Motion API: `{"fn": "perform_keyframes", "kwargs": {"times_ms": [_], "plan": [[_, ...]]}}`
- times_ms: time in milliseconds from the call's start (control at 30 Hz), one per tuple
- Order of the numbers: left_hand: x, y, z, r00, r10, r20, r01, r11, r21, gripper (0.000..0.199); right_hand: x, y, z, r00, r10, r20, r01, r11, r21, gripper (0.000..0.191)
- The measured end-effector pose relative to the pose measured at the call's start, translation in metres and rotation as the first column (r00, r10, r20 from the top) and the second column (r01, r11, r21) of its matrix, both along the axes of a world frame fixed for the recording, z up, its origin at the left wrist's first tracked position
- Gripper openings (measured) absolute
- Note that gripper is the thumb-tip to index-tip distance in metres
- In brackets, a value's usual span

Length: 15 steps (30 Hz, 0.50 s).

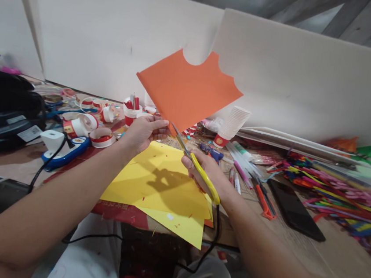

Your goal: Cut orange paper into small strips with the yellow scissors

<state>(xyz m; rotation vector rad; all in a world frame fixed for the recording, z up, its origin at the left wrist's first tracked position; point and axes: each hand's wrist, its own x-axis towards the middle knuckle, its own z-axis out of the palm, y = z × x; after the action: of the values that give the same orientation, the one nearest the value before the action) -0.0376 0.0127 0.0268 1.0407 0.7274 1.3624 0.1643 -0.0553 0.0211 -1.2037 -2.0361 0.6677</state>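
Note:
An orange sheet of paper (190,88) is held up above the table, with rounded bites cut from its upper edge. My left hand (143,132) pinches its lower left edge between thumb and fingers. In my right hand (202,165) are scissors (197,167) with yellow handles, fingers wrapped round the grips. Their blades meet the bottom corner of the orange sheet, close to my left fingertips. Beneath both hands lie yellow sheets of paper (127,186), with small red scraps and the shadow of my hands on them.
Paper cups (231,126) stand stacked behind. Cut cup rings (101,138) and a blue power strip (67,153) sit left. Rightward lie an orange utility knife (265,202), a black phone (297,210) and colourful pipe cleaners (349,191). A black cable (217,231) hangs over the table's front edge.

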Motion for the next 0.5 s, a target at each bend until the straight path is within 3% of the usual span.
{"fn": "perform_keyframes", "kwargs": {"times_ms": [500], "plan": [[0.0001,-0.0007,-0.0001,1.0,-0.004,0.006,0.004,1.0,0.015,0.013,0.0006,-0.0001,-0.0006,0.998,-0.006,0.068,0.006,1.0,0.005,0.041]]}}
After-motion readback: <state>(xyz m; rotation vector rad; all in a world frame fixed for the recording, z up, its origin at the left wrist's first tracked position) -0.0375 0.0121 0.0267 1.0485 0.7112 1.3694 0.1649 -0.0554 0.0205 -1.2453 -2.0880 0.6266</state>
